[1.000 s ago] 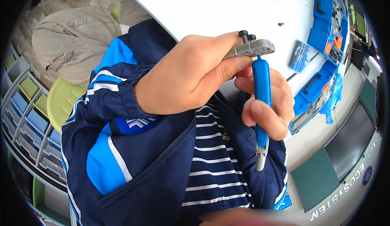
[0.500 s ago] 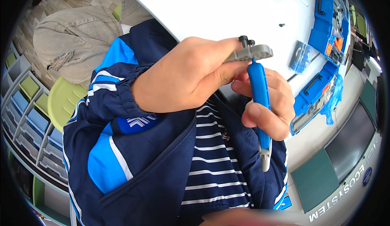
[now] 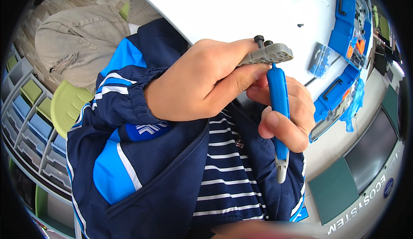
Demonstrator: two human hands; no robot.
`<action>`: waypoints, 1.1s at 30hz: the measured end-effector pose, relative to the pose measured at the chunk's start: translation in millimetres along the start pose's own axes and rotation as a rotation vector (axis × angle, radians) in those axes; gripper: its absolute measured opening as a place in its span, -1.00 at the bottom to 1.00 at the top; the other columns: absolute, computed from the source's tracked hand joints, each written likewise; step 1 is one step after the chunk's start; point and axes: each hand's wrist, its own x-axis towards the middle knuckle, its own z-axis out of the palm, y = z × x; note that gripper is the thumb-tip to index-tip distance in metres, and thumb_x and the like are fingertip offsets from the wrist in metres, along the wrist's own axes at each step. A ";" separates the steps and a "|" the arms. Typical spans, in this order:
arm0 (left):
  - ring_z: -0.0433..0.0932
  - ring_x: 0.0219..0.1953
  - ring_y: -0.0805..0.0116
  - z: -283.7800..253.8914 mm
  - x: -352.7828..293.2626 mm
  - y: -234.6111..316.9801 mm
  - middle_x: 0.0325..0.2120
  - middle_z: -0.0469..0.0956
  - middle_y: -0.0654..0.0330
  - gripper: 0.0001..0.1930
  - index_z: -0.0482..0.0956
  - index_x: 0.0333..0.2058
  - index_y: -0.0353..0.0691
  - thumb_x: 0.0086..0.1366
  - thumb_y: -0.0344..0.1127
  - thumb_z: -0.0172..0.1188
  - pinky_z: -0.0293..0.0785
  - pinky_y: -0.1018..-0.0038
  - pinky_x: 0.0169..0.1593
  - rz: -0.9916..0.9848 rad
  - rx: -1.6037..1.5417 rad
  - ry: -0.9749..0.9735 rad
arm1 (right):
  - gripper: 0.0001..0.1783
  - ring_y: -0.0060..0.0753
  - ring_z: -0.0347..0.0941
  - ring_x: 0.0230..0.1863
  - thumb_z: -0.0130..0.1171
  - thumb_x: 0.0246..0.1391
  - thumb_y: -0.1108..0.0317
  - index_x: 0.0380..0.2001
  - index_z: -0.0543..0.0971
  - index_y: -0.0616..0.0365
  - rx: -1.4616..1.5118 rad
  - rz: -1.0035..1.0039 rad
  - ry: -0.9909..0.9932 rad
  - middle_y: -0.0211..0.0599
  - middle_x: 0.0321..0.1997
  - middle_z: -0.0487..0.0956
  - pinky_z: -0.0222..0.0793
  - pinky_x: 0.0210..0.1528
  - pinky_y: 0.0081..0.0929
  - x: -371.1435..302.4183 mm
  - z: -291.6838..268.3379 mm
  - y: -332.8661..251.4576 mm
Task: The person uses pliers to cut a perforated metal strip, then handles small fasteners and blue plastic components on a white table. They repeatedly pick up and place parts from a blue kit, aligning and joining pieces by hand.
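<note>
My left hand (image 3: 200, 80) pinches a grey plastic building piece (image 3: 275, 55) with holes, between thumb and forefinger above my lap. Two black pegs (image 3: 259, 40) stick up out of its upper side. In my right hand (image 3: 297, 112) is a blue-handled tool (image 3: 279, 93), held nearly upright with the fingers wrapped around it. Its narrow blue tip meets the underside of the grey piece. At its lower end is a light grey part. The left fingertips are partly hidden behind the piece.
Beyond my hands stretches a white table (image 3: 232, 11) with one small black peg (image 3: 300, 25) on it. To the right are a clear box of blue parts (image 3: 320, 60) and open blue cases (image 3: 335, 86). A green chair (image 3: 71, 105) and drawer units stand left; another person's leg (image 3: 81, 41) shows nearby.
Both hands have shifted slightly to the right together. The grey piece has tilted a little, showing more of its holed side. Both grips stay the same.
</note>
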 end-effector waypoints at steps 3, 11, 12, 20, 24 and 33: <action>0.51 -0.61 0.08 -1.3 -1.2 0.9 -0.62 0.48 -0.02 -0.87 0.53 -0.18 -0.39 0.40 -0.44 0.10 0.36 0.36 -0.50 -0.023 0.011 -0.030 | -0.71 -0.21 0.66 -0.43 0.41 0.03 0.24 -0.30 0.56 0.17 0.017 -0.007 0.013 -0.14 -0.49 0.63 0.70 -0.35 -0.31 -0.2 0.8 0.9; 0.51 -0.60 0.07 5.3 -2.4 -2.9 -0.62 0.47 -0.02 -0.88 0.52 -0.17 -0.39 0.40 -0.45 0.11 0.35 0.35 -0.50 -0.009 -0.017 0.021 | -0.70 -0.20 0.65 -0.43 0.44 -0.02 0.28 -0.30 0.57 0.20 0.003 0.012 0.026 -0.13 -0.48 0.62 0.70 -0.32 -0.28 -1.5 1.7 -1.4; 0.51 -0.61 0.08 5.6 -2.4 -3.5 -0.62 0.47 -0.02 -0.88 0.52 -0.17 -0.39 0.40 -0.45 0.11 0.35 0.35 -0.50 0.003 -0.009 0.031 | -0.70 -0.19 0.65 -0.42 0.44 -0.03 0.29 -0.30 0.57 0.21 0.006 0.014 0.028 -0.13 -0.48 0.62 0.70 -0.31 -0.28 -1.7 2.0 -0.7; 0.46 -0.65 0.18 4.6 -2.4 -11.9 -0.64 0.46 0.02 -0.91 0.50 -0.21 -0.38 0.40 -0.48 0.08 0.32 0.39 -0.53 -0.003 0.039 0.030 | -0.72 -0.18 0.65 -0.40 0.44 -0.05 0.34 -0.33 0.60 0.27 0.102 0.242 0.001 -0.15 -0.49 0.62 0.66 -0.34 -0.27 -1.3 -0.8 -7.4; 0.45 -0.65 0.29 6.3 4.2 -21.9 -0.64 0.47 0.06 -0.91 0.50 -0.24 -0.38 0.41 -0.48 0.04 0.29 0.42 -0.54 0.015 0.048 0.059 | -0.74 -0.17 0.66 -0.39 0.41 0.02 0.32 -0.31 0.59 0.25 0.025 0.347 -0.021 -0.18 -0.50 0.63 0.63 -0.37 -0.32 -3.3 -1.4 -6.6; 0.41 -0.65 0.41 3.1 18.5 -30.4 -0.65 0.47 0.12 -0.85 0.50 -0.33 -0.36 0.43 -0.45 0.02 0.27 0.45 -0.54 -0.120 -0.014 0.033 | -0.70 -0.15 0.67 -0.41 0.38 0.10 0.32 -0.21 0.51 0.23 -0.066 0.302 0.003 -0.17 -0.50 0.64 0.63 -0.39 -0.35 -17.4 0.5 12.2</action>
